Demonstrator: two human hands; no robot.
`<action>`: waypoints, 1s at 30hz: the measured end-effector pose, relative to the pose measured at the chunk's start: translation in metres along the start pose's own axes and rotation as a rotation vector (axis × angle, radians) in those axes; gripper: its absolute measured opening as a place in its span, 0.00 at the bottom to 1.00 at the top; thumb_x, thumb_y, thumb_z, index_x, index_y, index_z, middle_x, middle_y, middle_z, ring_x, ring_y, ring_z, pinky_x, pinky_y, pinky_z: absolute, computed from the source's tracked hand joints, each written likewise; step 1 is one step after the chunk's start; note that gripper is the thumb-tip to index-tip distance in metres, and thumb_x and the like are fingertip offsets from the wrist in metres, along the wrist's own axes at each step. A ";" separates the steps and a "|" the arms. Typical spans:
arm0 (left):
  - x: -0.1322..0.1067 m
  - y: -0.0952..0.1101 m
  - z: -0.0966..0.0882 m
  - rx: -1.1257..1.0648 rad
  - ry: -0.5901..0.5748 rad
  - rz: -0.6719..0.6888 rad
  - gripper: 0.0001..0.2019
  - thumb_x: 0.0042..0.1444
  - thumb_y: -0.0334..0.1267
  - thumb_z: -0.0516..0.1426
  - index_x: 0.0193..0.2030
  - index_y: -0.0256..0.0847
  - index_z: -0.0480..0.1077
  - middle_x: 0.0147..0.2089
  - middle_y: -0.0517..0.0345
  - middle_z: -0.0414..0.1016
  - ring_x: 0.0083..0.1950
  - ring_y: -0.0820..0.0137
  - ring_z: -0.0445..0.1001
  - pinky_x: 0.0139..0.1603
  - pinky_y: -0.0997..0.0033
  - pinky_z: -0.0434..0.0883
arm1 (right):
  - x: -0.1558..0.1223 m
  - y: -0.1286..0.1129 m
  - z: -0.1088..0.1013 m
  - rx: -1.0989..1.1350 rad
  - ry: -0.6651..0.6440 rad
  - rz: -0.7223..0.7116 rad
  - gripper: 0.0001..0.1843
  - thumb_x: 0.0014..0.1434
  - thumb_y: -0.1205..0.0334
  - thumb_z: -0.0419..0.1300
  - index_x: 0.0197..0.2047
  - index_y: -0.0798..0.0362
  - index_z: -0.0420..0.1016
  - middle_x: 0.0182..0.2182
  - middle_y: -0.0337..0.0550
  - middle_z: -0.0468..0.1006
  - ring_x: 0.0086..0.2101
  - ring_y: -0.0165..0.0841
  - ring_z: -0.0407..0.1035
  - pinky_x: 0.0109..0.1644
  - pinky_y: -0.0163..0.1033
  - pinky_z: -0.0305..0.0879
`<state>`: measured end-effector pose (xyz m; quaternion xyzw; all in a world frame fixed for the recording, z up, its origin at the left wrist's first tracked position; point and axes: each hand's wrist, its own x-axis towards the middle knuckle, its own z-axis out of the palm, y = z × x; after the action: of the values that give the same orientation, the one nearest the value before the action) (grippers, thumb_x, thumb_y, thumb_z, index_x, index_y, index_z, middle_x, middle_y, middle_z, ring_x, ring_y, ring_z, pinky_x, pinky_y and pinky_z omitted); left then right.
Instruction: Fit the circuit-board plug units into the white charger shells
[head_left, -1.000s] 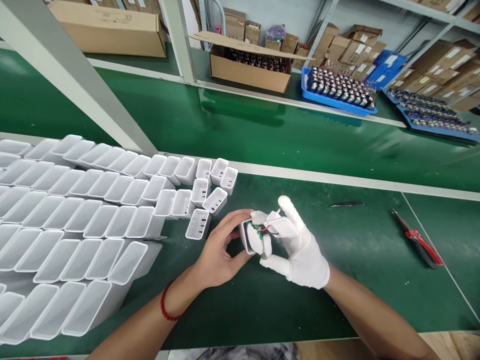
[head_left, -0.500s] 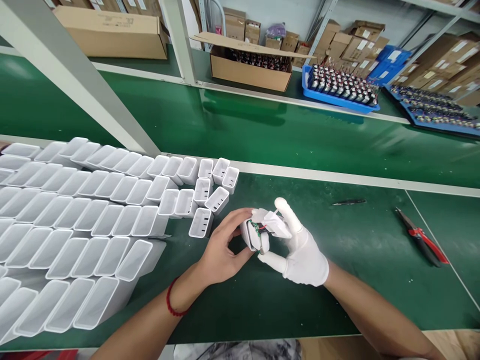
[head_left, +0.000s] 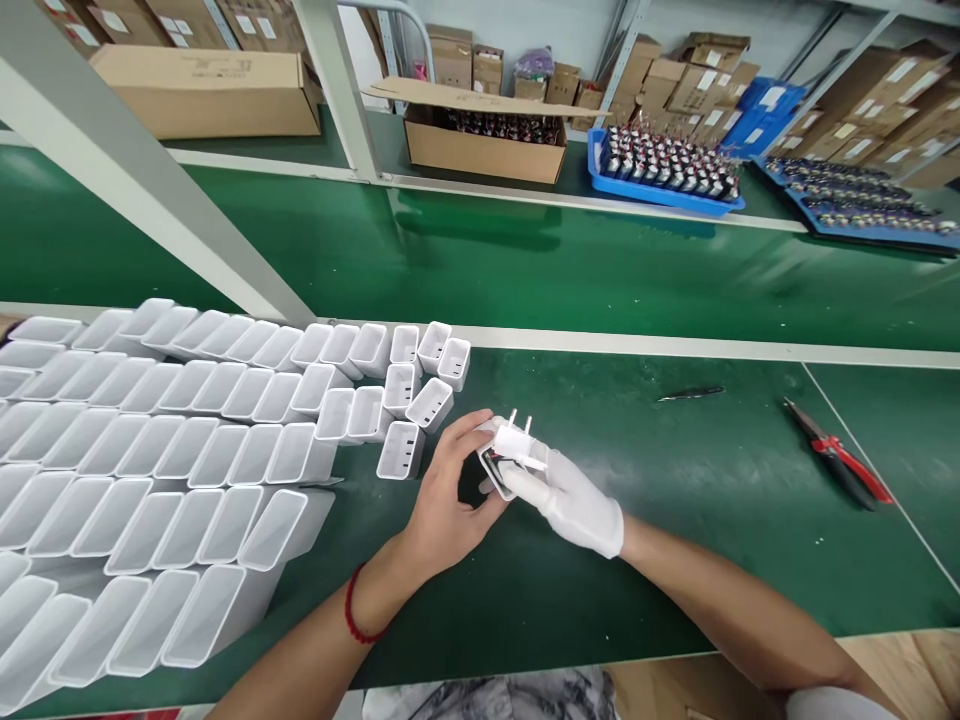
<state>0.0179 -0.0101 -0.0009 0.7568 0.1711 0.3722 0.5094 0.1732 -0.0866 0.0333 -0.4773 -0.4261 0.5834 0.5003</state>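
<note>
My bare left hand (head_left: pixel 450 495), with a red cord bracelet at the wrist, grips a small white plastic charger housing (head_left: pixel 489 462) from its left side. Dark parts show inside the housing's open end. My right hand (head_left: pixel 566 495), in a white glove, holds a white two-pin plug cover (head_left: pixel 514 440) at that opening, its metal pins pointing up and away. The cover sits tilted against the housing; whether it touches all round I cannot tell. Just left of my hands stand several small white housings with slots (head_left: pixel 401 450).
Rows of open white plastic cases (head_left: pixel 225 450) fill the left of the green bench. To the right lie black tweezers (head_left: pixel 691 393) and red-and-black pliers (head_left: pixel 836 452). A blue tray of parts (head_left: pixel 664 180) and cardboard boxes (head_left: pixel 484 150) line the raised shelf behind.
My right hand has turned over and moved left onto the housing. The plug cover's pins now point upward, and the green circuit board seen before is hidden.
</note>
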 end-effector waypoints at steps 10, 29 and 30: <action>0.003 0.005 -0.006 -0.143 -0.067 -0.302 0.19 0.67 0.41 0.52 0.63 0.48 0.66 0.64 0.54 0.68 0.64 0.61 0.68 0.64 0.60 0.69 | 0.002 0.004 -0.005 0.003 -0.015 -0.005 0.18 0.63 0.46 0.58 0.39 0.54 0.71 0.27 0.37 0.67 0.28 0.28 0.62 0.33 0.36 0.63; 0.005 0.006 -0.002 -0.065 0.085 -0.343 0.18 0.66 0.47 0.52 0.56 0.42 0.74 0.59 0.51 0.74 0.59 0.58 0.73 0.59 0.63 0.72 | 0.006 0.009 -0.011 0.279 0.003 0.109 0.37 0.58 0.45 0.64 0.65 0.53 0.63 0.42 0.46 0.76 0.35 0.33 0.71 0.40 0.41 0.71; 0.005 0.006 -0.002 -0.065 0.086 -0.349 0.19 0.66 0.47 0.52 0.56 0.42 0.74 0.59 0.51 0.74 0.60 0.58 0.73 0.60 0.63 0.71 | 0.005 0.009 -0.011 0.288 -0.017 0.106 0.36 0.59 0.46 0.63 0.65 0.52 0.63 0.44 0.47 0.75 0.38 0.34 0.71 0.43 0.42 0.72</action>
<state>0.0190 -0.0083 0.0072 0.6823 0.3092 0.3155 0.5826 0.1825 -0.0824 0.0218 -0.4175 -0.3163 0.6681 0.5286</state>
